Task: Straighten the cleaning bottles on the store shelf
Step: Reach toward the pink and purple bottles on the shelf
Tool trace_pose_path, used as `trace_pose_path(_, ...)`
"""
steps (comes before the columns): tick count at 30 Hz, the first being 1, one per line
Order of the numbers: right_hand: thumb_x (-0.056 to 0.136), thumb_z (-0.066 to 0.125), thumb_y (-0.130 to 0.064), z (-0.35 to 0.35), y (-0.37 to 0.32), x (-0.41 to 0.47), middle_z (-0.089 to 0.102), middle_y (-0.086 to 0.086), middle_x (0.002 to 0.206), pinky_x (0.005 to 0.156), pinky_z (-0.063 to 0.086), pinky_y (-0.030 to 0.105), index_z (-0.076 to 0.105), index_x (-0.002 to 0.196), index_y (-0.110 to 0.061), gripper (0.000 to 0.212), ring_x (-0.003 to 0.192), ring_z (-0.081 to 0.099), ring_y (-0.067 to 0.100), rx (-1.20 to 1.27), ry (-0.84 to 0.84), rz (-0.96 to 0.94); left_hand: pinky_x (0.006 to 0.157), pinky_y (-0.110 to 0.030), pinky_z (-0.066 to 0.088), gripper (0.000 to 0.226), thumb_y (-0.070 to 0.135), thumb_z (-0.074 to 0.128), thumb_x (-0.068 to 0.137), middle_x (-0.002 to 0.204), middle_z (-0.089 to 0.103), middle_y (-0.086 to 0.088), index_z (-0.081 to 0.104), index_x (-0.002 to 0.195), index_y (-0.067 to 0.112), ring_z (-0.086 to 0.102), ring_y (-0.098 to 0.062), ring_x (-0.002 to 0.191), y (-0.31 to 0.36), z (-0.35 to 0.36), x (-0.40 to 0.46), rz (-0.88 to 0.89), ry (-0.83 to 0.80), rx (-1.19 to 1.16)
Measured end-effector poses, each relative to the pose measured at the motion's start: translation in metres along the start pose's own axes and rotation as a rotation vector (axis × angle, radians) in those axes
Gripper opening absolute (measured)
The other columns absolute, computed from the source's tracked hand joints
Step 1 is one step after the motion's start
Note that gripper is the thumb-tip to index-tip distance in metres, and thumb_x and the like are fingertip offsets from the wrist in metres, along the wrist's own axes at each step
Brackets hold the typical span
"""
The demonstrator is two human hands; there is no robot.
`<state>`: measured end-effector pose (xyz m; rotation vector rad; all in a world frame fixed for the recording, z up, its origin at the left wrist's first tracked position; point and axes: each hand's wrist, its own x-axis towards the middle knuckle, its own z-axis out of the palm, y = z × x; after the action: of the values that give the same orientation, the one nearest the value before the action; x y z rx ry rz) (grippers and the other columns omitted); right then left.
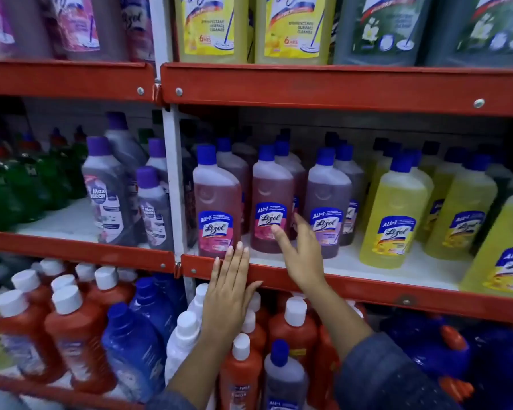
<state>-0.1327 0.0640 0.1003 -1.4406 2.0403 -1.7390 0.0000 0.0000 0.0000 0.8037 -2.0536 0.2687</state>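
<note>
Cleaning bottles: three blue-capped bottles of reddish-to-purple liquid stand at the front of the middle shelf (353, 263), just beyond the fingertips of both hands.
Left bottle (216, 202): upright; blue label reads "ALL in 1" and "Lizol" above a pink panel; its base is just above the left fingers.
Middle bottle (271, 199): upright; same "Lizol" label; the right fingertips lie over its lower label, though contact cannot be confirmed.
Right bottle (326, 202): purple liquid, "Lizol" label, just right of the right fingers.
Left hand (230, 294): flat, fingers extended and together, released, grasping nothing; the palm lies across the red shelf lip (367, 288).
Right hand (301, 255): open, fingers spread, released, grasping nothing; a denim sleeve (388, 377) covers the forearm.
Yellow bottles (394, 214): "Lizol" labels, farther right of the right fingers on the same shelf.
Grey bottles (107, 187): purple caps, labels reading "Max kleen", left of the left fingers beyond the white upright (174, 179).
Upper shelf: yellow packs (212, 25) printed "DISINFECTANT SURFACE CLEANER" and "6 HRS".
Lower shelf: red bottles (77, 332) with white caps, below the fingers; labels blurred.
</note>
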Motion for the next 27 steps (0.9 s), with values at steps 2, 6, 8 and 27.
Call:
trace_pose_path(2,0.086,0.063,-0.044,0.006,0.0,0.015,0.06,0.007,0.134,0.103,0.048,0.038,0.048,0.137,-0.015,0.06,0.12,0.058,0.019,0.228,-0.027,0.143,0.12,-0.034,0.011,0.058,0.045,0.029,0.099,0.151,0.033,-0.008,0.031,0.144,0.008,0.018,-0.016,0.144,-0.002,-0.003,0.002,0.01,0.009,-0.034)
trace_pose_path(6,0.086,0.067,-0.038,0.013,0.004,0.03,0.063,0.006,0.128,0.098,0.053,0.044,0.046,0.137,-0.017,0.059,0.114,0.062,0.021,0.403,-0.1,0.272,0.12,-0.031,0.009,0.056,0.046,0.03,0.1,0.149,0.036,-0.006,0.033,0.142,0.009,0.019,-0.014,0.144,-0.005,0.001,0.0,0.014,0.018,-0.103)
trace_pose_path(8,0.088,0.065,-0.033,0.017,0.004,0.032,0.063,0.007,0.126,0.094,0.054,0.041,0.047,0.136,-0.016,0.054,0.113,0.062,0.023,0.418,-0.086,0.286,0.12,-0.032,0.01,0.055,0.046,0.032,0.099,0.147,0.039,-0.006,0.036,0.141,0.009,0.025,-0.017,0.142,-0.007,0.002,0.001,0.024,0.024,-0.097)
trace_pose_path(27,0.088,0.066,-0.023,-0.001,0.009,0.024,0.063,0.009,0.127,0.09,0.054,0.033,0.051,0.13,-0.012,0.045,0.113,0.061,0.02,0.359,-0.181,0.192,0.12,-0.032,0.011,0.055,0.046,0.033,0.098,0.142,0.047,-0.01,0.04,0.137,0.008,0.031,-0.02,0.138,-0.01,0.003,0.007,-0.011,0.019,-0.151)
